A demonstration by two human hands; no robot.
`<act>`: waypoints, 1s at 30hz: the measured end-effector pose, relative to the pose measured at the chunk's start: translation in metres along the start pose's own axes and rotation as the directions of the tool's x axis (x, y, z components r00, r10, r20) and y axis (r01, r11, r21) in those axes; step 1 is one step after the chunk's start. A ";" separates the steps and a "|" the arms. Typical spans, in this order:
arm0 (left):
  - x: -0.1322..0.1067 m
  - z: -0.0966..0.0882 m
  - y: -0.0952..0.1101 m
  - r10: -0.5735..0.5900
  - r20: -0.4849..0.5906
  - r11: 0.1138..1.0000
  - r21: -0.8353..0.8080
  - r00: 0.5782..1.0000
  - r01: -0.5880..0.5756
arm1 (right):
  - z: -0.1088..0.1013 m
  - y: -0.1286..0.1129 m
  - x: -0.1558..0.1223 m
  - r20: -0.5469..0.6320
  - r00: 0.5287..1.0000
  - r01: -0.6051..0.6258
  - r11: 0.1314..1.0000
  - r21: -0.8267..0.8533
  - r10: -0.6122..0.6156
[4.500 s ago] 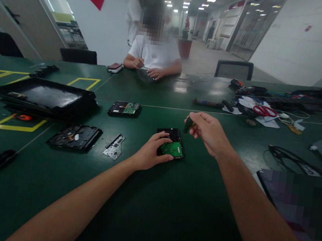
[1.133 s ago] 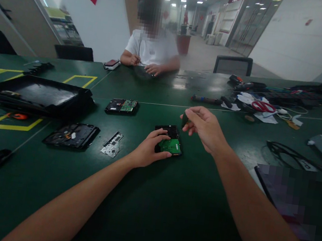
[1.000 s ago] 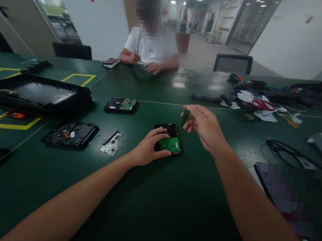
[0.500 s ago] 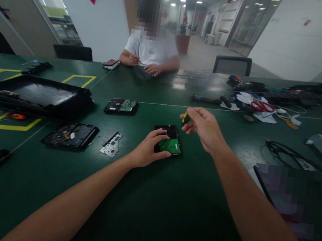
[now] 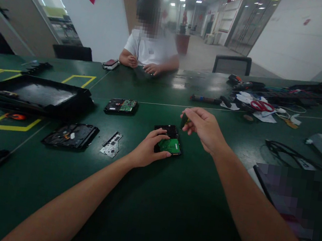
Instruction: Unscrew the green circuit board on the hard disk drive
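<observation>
A hard drive (image 5: 170, 144) with a green circuit board facing up lies on the green table. My left hand (image 5: 148, 149) grips it from the left, the thumb at the near edge and the fingers over the far part. Just above its far right corner, my right hand (image 5: 200, 125) pinches a screwdriver (image 5: 184, 120) by its dark handle, held upright. The tip is too small to make out. To the left lie a silvery metal plate (image 5: 111, 144) and a second hard drive (image 5: 121, 106) with part of its board showing.
On the left are a black plastic housing (image 5: 36, 93) and an opened black drive unit (image 5: 70, 135). Scissors (image 5: 262, 106), papers and cables lie at the far right, with a blurred-out screen (image 5: 287, 202) nearer. Across the table sits a person (image 5: 151, 51).
The screwdriver handle has turned in my right fingers; its yellow side no longer shows. My left hand and the hard drive have stayed in place.
</observation>
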State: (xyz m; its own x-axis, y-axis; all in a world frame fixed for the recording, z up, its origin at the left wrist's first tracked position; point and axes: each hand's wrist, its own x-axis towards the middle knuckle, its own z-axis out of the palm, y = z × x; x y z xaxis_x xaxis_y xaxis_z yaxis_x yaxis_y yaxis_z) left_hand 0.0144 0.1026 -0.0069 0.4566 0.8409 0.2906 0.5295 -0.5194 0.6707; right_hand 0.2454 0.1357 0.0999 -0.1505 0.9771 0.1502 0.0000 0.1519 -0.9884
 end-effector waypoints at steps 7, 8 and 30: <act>0.000 0.000 0.001 0.008 -0.005 1.000 0.003 1.000 -0.008 | -0.001 0.001 0.001 -0.008 0.999 -0.041 0.998 0.052 0.042; 0.000 0.000 0.001 0.007 -0.003 1.000 0.000 1.000 -0.007 | -0.001 0.001 0.001 -0.011 1.000 -0.027 0.999 0.043 0.028; 0.001 0.000 0.002 0.001 0.004 1.000 0.006 1.000 -0.001 | -0.004 0.005 0.002 -0.005 1.000 -0.006 1.000 -0.024 0.006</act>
State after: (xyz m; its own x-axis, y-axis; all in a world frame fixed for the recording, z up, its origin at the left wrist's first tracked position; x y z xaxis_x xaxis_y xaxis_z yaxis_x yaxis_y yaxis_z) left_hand 0.0159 0.1022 -0.0051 0.4600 0.8397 0.2887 0.5332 -0.5212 0.6664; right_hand 0.2495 0.1387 0.0957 -0.1453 0.9788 0.1440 0.0252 0.1492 -0.9885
